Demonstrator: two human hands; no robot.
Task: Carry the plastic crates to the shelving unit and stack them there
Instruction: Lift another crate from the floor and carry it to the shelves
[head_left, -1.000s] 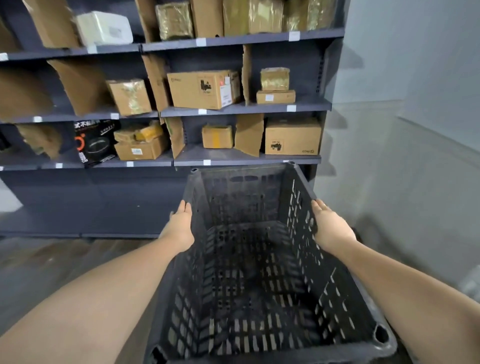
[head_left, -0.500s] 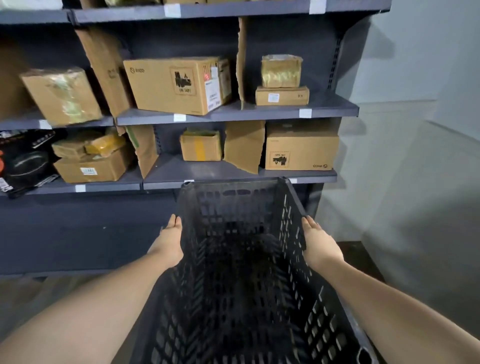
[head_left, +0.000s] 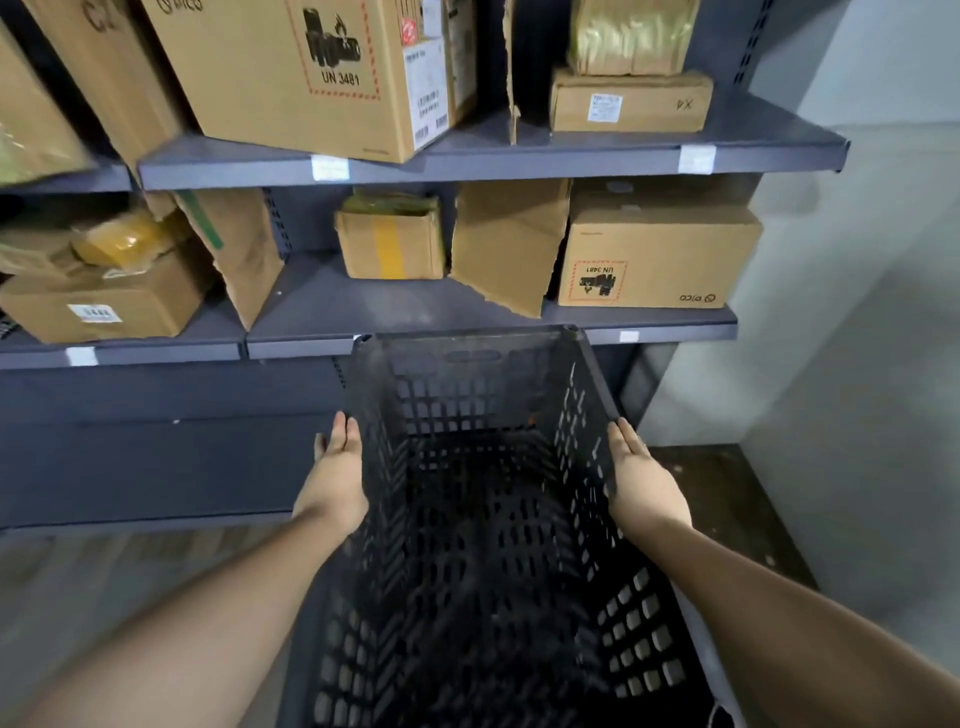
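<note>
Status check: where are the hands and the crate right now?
Left hand and right hand pressed flat on black crate sides. Crate carried, at shelving unit. Nothing blocking.

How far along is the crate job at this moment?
Done: nothing visibly stacked yet; no other crate shows at the grey metal shelving unit. In hand: one empty black slotted plastic crate, pressed between the left hand and right hand on its side walls, its far rim near the lower shelf edge. Left: setting it down and stacking there; I can't tell how many crates remain.
</note>
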